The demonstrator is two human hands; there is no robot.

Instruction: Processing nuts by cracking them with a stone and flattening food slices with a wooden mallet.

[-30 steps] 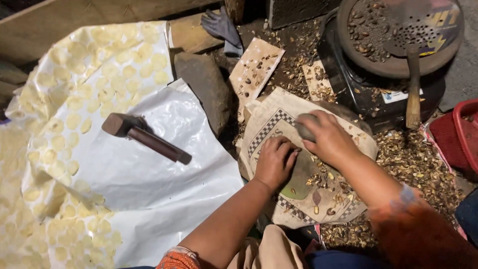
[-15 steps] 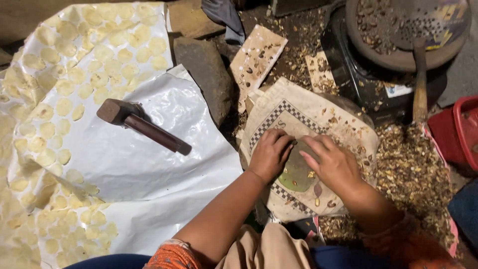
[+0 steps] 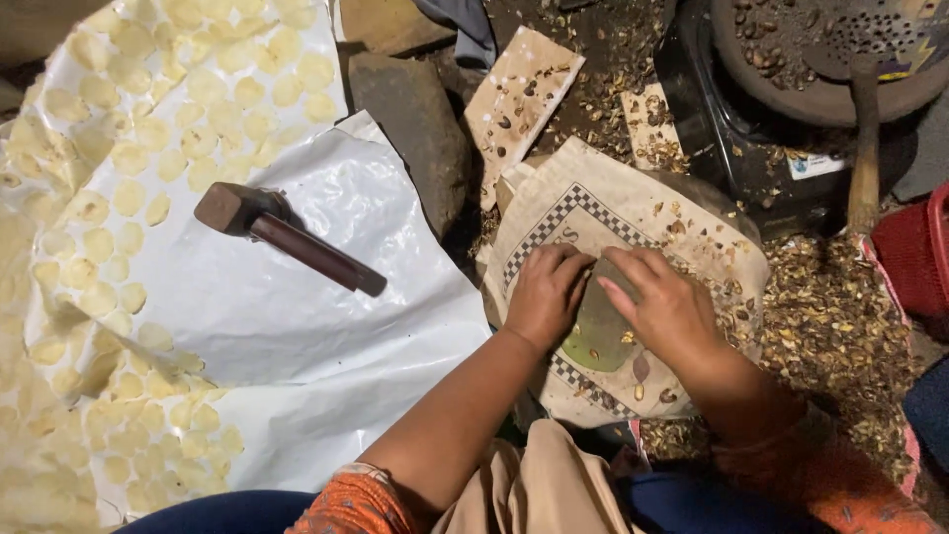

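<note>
Left hand (image 3: pixel 542 295) and right hand (image 3: pixel 664 309) — fingers curled, gripping nothing visible — press a flat greenish stone (image 3: pixel 598 331), steadying it on sacking (image 3: pixel 633 213).

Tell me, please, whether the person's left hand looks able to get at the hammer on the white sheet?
Probably yes: the left hand holds nothing I can see, and only bare white sheet lies between it and the hammer.

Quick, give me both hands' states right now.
Left hand: fingers curled, pressing on the greenish flat piece on the patterned sack; grip cannot be told.
Right hand: open, fingers resting on the same piece.
</note>
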